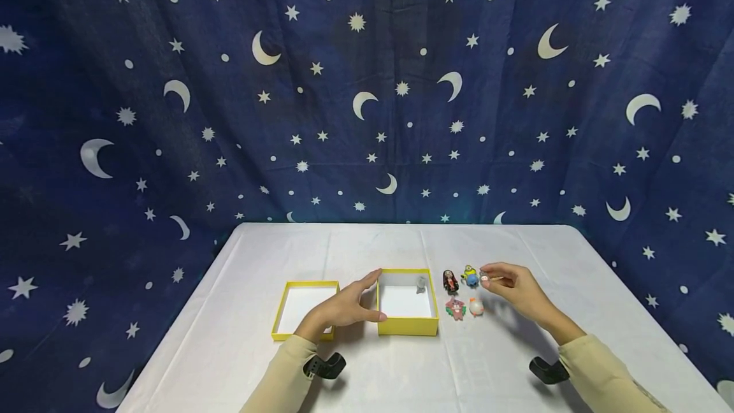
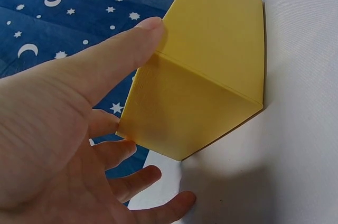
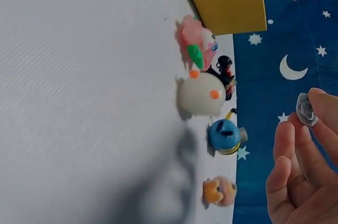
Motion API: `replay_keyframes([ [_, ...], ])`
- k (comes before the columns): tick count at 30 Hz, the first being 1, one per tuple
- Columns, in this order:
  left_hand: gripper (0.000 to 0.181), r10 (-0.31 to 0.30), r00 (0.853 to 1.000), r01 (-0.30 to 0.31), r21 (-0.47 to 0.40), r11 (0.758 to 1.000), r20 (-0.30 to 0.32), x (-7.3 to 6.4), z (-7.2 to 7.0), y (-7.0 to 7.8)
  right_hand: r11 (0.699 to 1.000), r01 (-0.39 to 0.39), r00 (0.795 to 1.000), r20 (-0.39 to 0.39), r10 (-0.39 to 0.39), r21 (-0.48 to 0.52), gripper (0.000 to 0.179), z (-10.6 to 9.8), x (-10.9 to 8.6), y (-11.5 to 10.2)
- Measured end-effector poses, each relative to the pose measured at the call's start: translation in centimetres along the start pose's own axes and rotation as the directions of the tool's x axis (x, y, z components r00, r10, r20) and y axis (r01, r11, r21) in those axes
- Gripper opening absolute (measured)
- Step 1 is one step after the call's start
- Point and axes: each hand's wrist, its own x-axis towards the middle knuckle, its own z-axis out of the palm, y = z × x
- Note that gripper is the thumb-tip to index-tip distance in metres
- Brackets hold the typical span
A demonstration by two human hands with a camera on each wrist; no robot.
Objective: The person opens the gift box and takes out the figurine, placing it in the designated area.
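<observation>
My left hand (image 1: 351, 303) touches the left side of a yellow box (image 1: 407, 326) with a white inside, thumb at the near corner and fingers toward the far one. In the left wrist view the thumb lies straight on the box edge and the other fingers are spread. A small grey figurine (image 1: 421, 283) is in the box's far right part. My right hand (image 1: 516, 287) pinches another small grey figurine (image 3: 306, 110) between thumb and fingers, raised over the table. Just below it is a small pinkish figurine (image 3: 220, 191).
Beside the box stand a dark-haired doll figurine (image 1: 450, 282), a yellow-and-blue Minion figurine (image 1: 471, 277), a pink figurine with green parts (image 1: 455, 309) and a round white figurine with orange spots (image 1: 476, 307). The yellow-rimmed lid (image 1: 283, 304) lies left. A white cloth covers the table (image 1: 487, 368).
</observation>
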Motion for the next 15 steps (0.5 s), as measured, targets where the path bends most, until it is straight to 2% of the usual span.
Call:
replay_keyframes([
  [7, 0.098, 0.002, 1.000, -0.002, 0.011, 1.000, 0.001, 0.0, 0.1, 0.1, 0.999, -0.032, 0.999, 0.001, 0.032, -0.035, 0.035, -0.2, -0.6, 1.0],
  [15, 0.097, 0.003, 1.000, -0.003, 0.011, 1.000, -0.003, 0.0, 0.1, 0.1, 0.999, 0.040, 0.999, -0.014, -0.041, -0.031, 0.031, -0.4, -1.2, 2.1],
])
